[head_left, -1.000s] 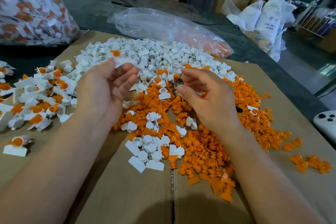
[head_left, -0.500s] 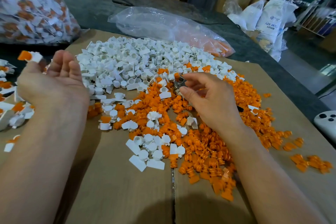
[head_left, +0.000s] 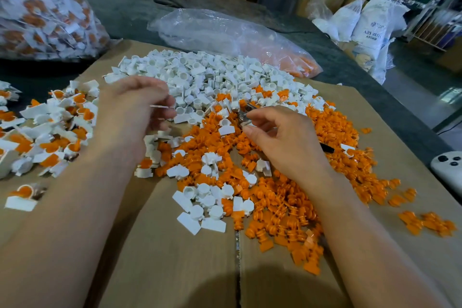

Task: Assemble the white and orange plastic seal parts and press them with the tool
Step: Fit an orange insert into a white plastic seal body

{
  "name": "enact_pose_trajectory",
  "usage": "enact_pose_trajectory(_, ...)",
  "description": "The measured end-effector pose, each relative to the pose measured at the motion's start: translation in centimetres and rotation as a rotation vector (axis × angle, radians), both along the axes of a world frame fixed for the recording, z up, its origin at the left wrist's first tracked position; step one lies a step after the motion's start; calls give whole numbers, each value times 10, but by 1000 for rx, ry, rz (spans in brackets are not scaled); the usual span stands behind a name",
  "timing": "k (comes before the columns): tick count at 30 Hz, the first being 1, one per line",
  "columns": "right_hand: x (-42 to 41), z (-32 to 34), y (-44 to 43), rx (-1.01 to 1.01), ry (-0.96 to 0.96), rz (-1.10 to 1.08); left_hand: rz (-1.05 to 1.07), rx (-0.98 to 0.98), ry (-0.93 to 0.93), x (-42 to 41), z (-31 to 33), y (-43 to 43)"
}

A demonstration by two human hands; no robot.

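Soft, even indoor light, brightest in bg top right. Left hand motion-blurred, rest approx sharp. Dark shadow at cardboard's near edge (centre). Glare on clear bag. Fisheye bend at frame edges.

Flattened cardboard lies on a dark tabletop — white controller beside it, sacks beyond.

Head camera looks down, close over cardboard.
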State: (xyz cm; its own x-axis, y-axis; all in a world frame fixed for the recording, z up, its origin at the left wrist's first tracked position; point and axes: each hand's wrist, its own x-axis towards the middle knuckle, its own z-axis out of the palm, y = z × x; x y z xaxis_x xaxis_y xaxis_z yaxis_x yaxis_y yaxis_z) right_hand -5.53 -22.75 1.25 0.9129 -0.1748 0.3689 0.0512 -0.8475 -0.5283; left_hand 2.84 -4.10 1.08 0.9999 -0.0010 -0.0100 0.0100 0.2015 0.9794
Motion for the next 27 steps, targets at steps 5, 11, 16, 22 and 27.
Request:
enact_pose_trajectory(5,2,-2,-1,-111,84,-5,-79,669,-330,-13,-9,-14)
enact_pose_trajectory(11,4,-3,-3,-217,154,-45,-253,953,-619,-22,-18,-34)
enact_pose_trajectory(16,3,-4,-5,-240,162,-46,-352,1197,-723,-22,-26,-42)
enact_pose_trajectory(22,4,-4,-7,-261,149,-71,-363,1241,-818,-20,-29,-42)
enact_pose_trajectory(27,4,-4,-9,-273,156,-75,-337,1205,-837,-22,-23,-42)
